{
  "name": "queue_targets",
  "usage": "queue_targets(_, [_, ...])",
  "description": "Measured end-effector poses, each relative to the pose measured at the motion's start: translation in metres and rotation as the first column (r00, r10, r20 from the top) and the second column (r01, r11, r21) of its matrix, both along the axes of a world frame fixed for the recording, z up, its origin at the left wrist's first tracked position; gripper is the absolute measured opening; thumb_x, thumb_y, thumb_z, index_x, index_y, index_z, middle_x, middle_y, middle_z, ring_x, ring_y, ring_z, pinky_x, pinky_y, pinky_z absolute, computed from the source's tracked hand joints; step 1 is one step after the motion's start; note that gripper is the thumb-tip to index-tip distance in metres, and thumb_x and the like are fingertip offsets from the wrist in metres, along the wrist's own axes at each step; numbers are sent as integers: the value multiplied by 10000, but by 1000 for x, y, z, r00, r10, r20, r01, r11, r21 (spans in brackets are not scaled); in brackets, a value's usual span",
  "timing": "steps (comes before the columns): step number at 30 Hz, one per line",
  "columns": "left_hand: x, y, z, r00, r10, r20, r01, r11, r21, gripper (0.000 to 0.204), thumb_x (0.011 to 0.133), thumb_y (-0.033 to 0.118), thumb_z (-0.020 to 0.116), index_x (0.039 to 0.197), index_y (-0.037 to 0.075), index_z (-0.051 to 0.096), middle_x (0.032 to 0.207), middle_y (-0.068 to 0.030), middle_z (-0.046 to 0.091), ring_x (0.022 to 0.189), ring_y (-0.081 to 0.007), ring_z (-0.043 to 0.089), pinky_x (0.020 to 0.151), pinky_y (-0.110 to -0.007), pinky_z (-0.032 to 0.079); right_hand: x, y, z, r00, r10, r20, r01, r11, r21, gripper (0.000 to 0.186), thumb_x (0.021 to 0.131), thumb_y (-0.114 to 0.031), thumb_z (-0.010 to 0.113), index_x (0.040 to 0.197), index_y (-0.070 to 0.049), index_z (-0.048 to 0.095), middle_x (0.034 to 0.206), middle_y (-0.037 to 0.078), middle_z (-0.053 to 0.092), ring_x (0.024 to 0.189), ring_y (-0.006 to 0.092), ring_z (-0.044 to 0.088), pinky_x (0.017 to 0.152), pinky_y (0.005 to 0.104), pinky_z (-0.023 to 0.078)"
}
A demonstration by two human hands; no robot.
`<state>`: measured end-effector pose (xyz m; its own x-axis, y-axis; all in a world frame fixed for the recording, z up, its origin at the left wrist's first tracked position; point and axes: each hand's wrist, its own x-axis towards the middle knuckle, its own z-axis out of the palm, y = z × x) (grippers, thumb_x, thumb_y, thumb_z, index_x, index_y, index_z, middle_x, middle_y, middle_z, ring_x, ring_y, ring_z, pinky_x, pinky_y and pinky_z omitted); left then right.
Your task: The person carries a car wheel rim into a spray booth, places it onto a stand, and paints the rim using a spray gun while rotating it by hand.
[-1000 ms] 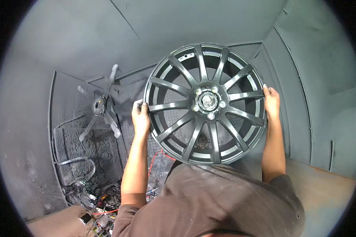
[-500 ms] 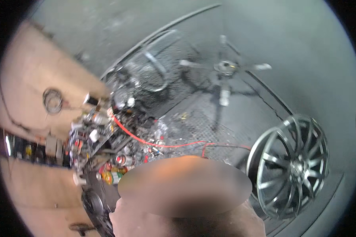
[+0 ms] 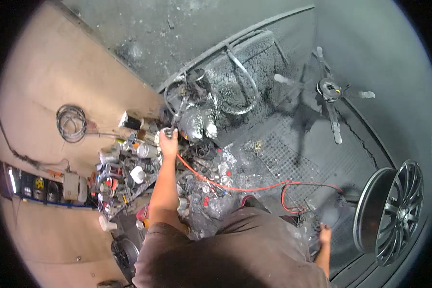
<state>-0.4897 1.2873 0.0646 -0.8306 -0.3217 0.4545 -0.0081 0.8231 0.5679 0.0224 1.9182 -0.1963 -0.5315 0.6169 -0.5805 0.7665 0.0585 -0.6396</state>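
Observation:
My left arm stretches forward to the crowded bench on the left. At its end my left hand (image 3: 168, 143) is closed round a small metallic thing (image 3: 167, 132) that I cannot make out. Just beside that hand begins a red hose (image 3: 225, 186), which runs right across the floor and loops near my feet. Low at my right side hangs my right hand (image 3: 325, 234), its fingers loosely out and no held thing visible. To the right of it stands a grey multi-spoke wheel rim (image 3: 402, 214).
Cups, cans and tools crowd the bench (image 3: 129, 192). A coiled cable (image 3: 71, 123) hangs on the tan wall. A four-armed stand (image 3: 329, 90) is at the far right, and a paint-crusted panel (image 3: 259, 62) leans at the back. Another wheel (image 3: 125, 254) lies lower left.
The view has shifted, so the stand and the wheel rim appear farther right. My left arm now shows reaching to the bench, and my right hand is visible; neither hand could be made out before.

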Motion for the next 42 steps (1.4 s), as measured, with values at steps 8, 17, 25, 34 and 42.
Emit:
queue_targets(8, [-85, -38, -31, 960, -178, 216, 163, 983, 87, 468, 872, 401, 688, 1108, 0, 634, 1044, -221, 688, 997, -373, 649, 888, -401, 481, -32, -56, 68, 984, -40, -173, 33, 999, -41, 199, 939, -220, 636, 880, -36, 587, 758, 38, 630, 618, 125, 573, 561, 287, 460])
queue_targets(17, [-22, 32, 15, 979, -102, 179, 118, 990, -81, 441, 827, 419, 730, 1043, 41, 658, 950, -191, 707, 916, -396, 660, 805, -443, 492, -1, -142, 129, 978, 204, 51, -208, 974, 86, 323, 873, -283, 698, 949, 20, 615, 819, 142, 682, 722, 223, 645, 694, 365, 515])
queue_targets(25, [151, 179, -38, 719, -646, 256, 629, 762, 154, 315, 832, 256, 753, 1009, 25, 631, 830, -123, 666, 731, -280, 621, 720, -396, 487, -13, -161, 174, 902, 334, -273, -305, 941, 144, 538, 865, -465, 682, 1161, -19, 640, 1105, 198, 677, 1049, 357, 643, 899, 419, 506])
queue_targets(34, [445, 378, -73, -69, -950, 305, 746, 154, 648, 322, 879, 149, 715, 1132, 25, 561, 999, -111, 648, 942, -211, 615, 864, -350, 486, 65, -122, 200, 820, -279, -500, 489, 795, 359, 1022, 820, -483, 728, 1488, 80, 197, 1402, 350, 440, 1282, 437, 492, 1060, 435, 407])
queue_targets(42, [601, 461, -25, -586, -796, 152, 503, -210, 838, 385, 948, 135, 620, 1274, 54, 432, 1173, -117, 554, 1038, -180, 529, 912, -328, 446, 187, -48, 284, 56, -508, -860, 914, 373, -161, 726, 822, 81, 509, 1493, -87, 287, 1145, 86, 577, 984, 196, 606, 765, 306, 535])
